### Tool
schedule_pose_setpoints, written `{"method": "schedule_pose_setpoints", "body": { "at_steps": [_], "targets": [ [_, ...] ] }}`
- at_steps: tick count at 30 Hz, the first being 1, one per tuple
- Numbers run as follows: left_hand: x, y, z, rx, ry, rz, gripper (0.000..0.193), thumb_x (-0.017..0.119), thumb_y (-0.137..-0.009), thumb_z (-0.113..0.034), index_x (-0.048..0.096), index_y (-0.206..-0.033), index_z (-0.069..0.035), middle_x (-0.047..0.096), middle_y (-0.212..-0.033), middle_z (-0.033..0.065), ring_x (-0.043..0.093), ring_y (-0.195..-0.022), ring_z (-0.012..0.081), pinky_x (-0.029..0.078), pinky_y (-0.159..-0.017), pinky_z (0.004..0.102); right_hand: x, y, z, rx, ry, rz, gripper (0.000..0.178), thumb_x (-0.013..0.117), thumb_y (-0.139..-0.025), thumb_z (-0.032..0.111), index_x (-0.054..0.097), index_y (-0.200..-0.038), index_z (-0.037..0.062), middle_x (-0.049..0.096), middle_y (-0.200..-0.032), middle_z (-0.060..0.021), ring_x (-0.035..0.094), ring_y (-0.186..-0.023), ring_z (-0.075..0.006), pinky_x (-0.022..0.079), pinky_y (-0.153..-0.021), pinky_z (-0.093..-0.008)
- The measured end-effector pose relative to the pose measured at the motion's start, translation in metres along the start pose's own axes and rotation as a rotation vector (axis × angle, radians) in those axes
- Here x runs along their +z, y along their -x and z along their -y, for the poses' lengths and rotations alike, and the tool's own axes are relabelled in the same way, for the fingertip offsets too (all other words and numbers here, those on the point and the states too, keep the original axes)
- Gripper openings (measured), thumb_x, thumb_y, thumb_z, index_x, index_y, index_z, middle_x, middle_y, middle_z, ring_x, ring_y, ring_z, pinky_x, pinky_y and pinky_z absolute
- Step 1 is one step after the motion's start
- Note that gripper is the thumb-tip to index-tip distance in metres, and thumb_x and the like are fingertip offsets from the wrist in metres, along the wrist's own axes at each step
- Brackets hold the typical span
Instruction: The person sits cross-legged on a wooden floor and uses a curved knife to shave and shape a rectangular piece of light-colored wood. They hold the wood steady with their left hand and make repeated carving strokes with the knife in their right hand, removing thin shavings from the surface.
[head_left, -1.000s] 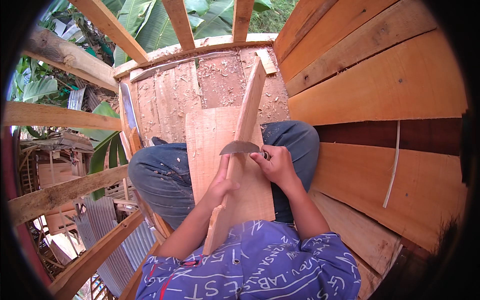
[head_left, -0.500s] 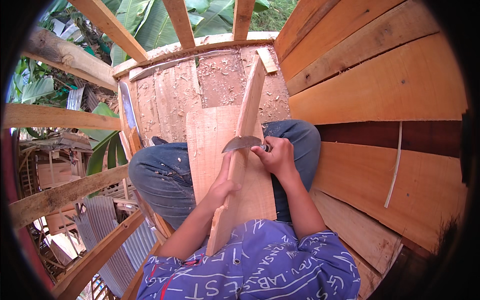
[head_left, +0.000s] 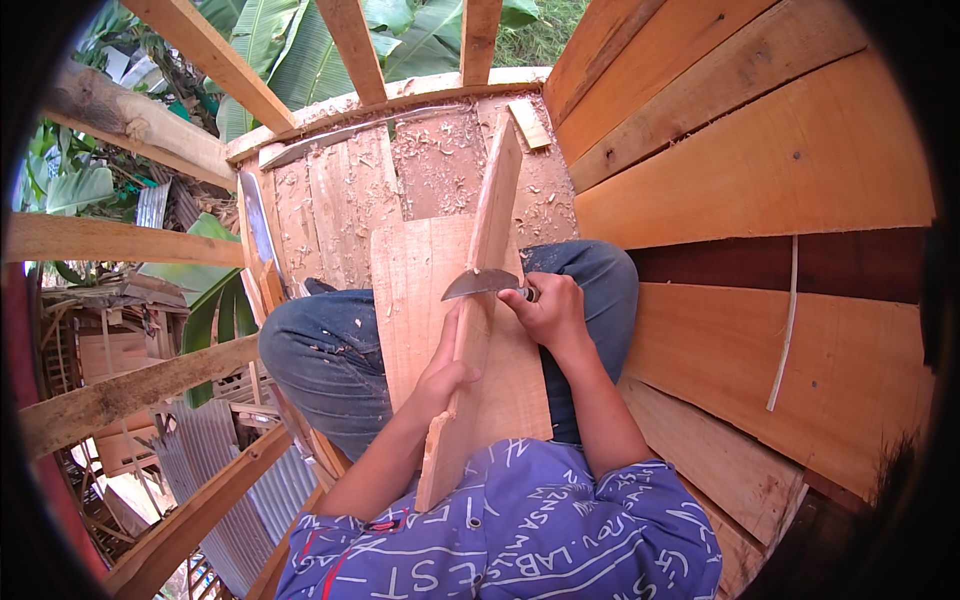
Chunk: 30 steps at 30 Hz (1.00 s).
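Observation:
A narrow wooden plank (head_left: 494, 205) stands on its edge between my thighs, slanting from my shirt away toward the far end. My left hand (head_left: 446, 378) grips its near half, fingers along the left face and thumb over the right face. In my right hand (head_left: 553, 306) is a knife with a broad curved blade (head_left: 481, 284), held by a short handle mostly hidden in the fist. The blade lies across the plank's upper edge, just beyond my left hand. Beneath the plank, a wide flat board (head_left: 416, 262) rests across my lap.
Shavings litter the plank floor (head_left: 440, 165) ahead. A long blade (head_left: 355, 128) lies along the far sill, and a small wood offcut (head_left: 529, 124) lies at the far right. A saw-like metal sheet (head_left: 259, 215) leans at left. Wooden rails and a board wall (head_left: 740, 190) enclose me.
The view has shifted very slightly. Both hands keep their grips, and the knife stays across the plank's edge at nearly the same spot.

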<state>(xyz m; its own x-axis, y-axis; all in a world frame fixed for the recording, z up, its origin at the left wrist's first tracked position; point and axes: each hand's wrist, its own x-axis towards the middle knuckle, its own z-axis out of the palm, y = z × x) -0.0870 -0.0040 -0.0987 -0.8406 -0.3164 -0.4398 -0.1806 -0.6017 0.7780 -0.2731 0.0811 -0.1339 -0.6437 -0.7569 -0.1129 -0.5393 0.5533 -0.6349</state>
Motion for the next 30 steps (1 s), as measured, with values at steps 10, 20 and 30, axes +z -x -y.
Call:
{"method": "schedule_pose_setpoints", "body": {
  "at_steps": [10,20,30],
  "targets": [
    [0.0032,0.0017,-0.0054,-0.04,0.003,-0.018,0.104,0.055,-0.063,-0.02,0.006,-0.153,-0.003,0.022,-0.152,0.0181,0.017,-0.144,0.0284,0.014,-0.116,0.0347,0.0024,-0.0013,-0.0012,0.001,-0.01,-0.012,0.077,0.064,-0.073,0.074,0.054,-0.055,0.0006,0.052,-0.051,-0.0196,0.059,-0.054,-0.0393,0.045,-0.05,-0.0444],
    [0.0026,0.0024,-0.0031,-0.079,0.015,-0.055,0.103,0.055,-0.064,-0.02,0.006,-0.153,-0.003,0.022,-0.152,0.0184,0.019,-0.143,0.0287,0.016,-0.115,0.0343,0.0029,-0.0039,-0.0007,0.004,-0.015,-0.025,0.077,0.064,-0.073,0.074,0.053,-0.053,0.0006,0.052,-0.051,-0.0195,0.059,-0.053,-0.039,0.045,-0.051,-0.0446],
    [0.0029,0.0009,-0.0033,-0.057,0.021,-0.047,0.104,0.054,-0.062,-0.021,0.007,-0.154,-0.004,0.022,-0.152,0.0184,0.019,-0.144,0.0289,0.015,-0.115,0.0348,0.0058,-0.0055,-0.0026,0.023,-0.012,-0.022,0.078,0.064,-0.072,0.075,0.052,-0.053,0.0007,0.051,-0.05,-0.0193,0.058,-0.052,-0.0388,0.045,-0.051,-0.0445]
  ]
}}
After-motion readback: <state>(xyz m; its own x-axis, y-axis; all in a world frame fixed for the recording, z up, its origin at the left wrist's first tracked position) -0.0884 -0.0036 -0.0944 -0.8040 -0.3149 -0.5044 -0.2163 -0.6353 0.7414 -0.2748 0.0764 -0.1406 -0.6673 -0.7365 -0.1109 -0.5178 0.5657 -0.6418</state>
